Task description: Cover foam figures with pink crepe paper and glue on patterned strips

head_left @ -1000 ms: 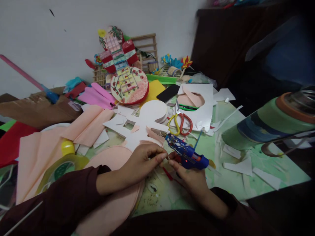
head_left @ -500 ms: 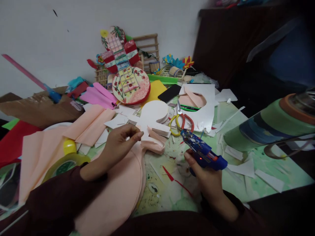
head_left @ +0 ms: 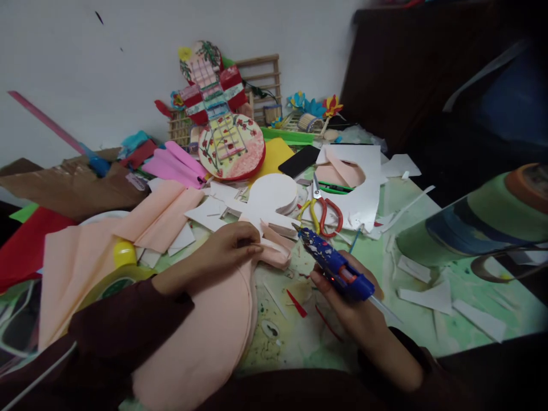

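A guitar-shaped cutout lies in front of me, its large round body covered in peach paper (head_left: 197,337) and its upper part bare white board (head_left: 272,197). At the narrow waist, my left hand (head_left: 233,245) is closed, thumb and fingertips pinched at the loose peach paper edge; what lies between the fingertips is partly hidden. My right hand (head_left: 355,302) grips a blue glue gun (head_left: 334,265) with a small red light and a clear glue stick out of its back. The gun's nozzle points left, just above the folded peach flap (head_left: 278,254).
Scissors (head_left: 329,217) with red and yellow handles lie behind the glue gun. A green bottle (head_left: 471,217) stands at right among white scraps (head_left: 428,294). Folded peach paper (head_left: 158,214) and a tape roll (head_left: 111,288) are at left. A painted guitar-shaped model (head_left: 233,145) leans at the back.
My left hand has lowered and moved right, to the paper edge at the waist. The glue gun in my right hand has come left, its nozzle nearer the cutout. The view has shifted slightly.
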The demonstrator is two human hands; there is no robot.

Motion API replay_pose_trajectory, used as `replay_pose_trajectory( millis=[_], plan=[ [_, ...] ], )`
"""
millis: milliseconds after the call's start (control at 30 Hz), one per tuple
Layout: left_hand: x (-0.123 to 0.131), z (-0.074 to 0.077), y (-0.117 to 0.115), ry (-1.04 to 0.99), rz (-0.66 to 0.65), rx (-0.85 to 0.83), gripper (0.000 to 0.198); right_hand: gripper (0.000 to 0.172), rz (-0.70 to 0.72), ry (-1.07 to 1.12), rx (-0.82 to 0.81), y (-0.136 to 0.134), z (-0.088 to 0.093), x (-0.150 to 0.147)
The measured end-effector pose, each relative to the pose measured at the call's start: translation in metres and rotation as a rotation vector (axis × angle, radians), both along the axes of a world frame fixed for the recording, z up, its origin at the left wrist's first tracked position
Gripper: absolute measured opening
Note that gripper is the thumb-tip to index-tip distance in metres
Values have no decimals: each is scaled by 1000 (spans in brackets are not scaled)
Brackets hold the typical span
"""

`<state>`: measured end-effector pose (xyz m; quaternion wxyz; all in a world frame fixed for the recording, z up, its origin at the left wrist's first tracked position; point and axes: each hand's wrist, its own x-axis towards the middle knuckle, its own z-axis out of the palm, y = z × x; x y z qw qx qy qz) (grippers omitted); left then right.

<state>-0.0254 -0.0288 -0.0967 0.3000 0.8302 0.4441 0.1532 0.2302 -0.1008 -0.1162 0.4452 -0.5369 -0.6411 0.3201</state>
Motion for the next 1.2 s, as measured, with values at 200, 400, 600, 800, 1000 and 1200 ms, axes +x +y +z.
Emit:
replay_pose_trajectory(
  millis=[200, 400, 600, 800, 1000, 1200],
  plan=[
    [6, -1, -1, 55, 76, 44, 23, 30, 92, 36, -11, 4, -2, 1],
    [10, -7, -3, 85, 102, 106, 17, 34, 73, 74, -56, 3, -4, 4],
    [10, -15, 0, 44, 91, 206, 13, 33, 107, 150, -120, 3, -9, 1],
    [6, -17, 0, 86, 71, 178, 24, 33, 90, 146, -108, 4, -13, 2],
    [4, -19, -4, 115, 115, 170, 28, 34, 53, 145, -100, 1, -15, 4],
    [8, -15, -10, 141, 87, 143, 26, 35, 54, 167, -98, 0, -16, 4]
  ],
)
